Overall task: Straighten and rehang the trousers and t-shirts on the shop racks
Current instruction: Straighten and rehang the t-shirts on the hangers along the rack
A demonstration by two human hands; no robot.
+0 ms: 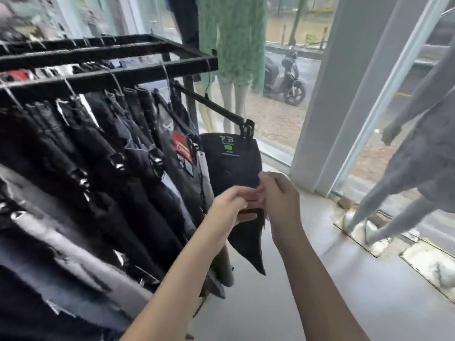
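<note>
The black trousers [234, 166] are hung from a clip hanger [216, 105] just above both hands, at the end of the rack [110, 76]. Their edge is pinched by the right hand [278, 193]; the cloth beside it is gripped by the left hand [230, 205], fingers curled. Other dark trousers [98, 148] are ranged left of the left hand.

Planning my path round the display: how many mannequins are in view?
2: a green-dressed mannequin beyond the rack, a grey mannequin at far right. The dark garment at top may hide a third.
</note>
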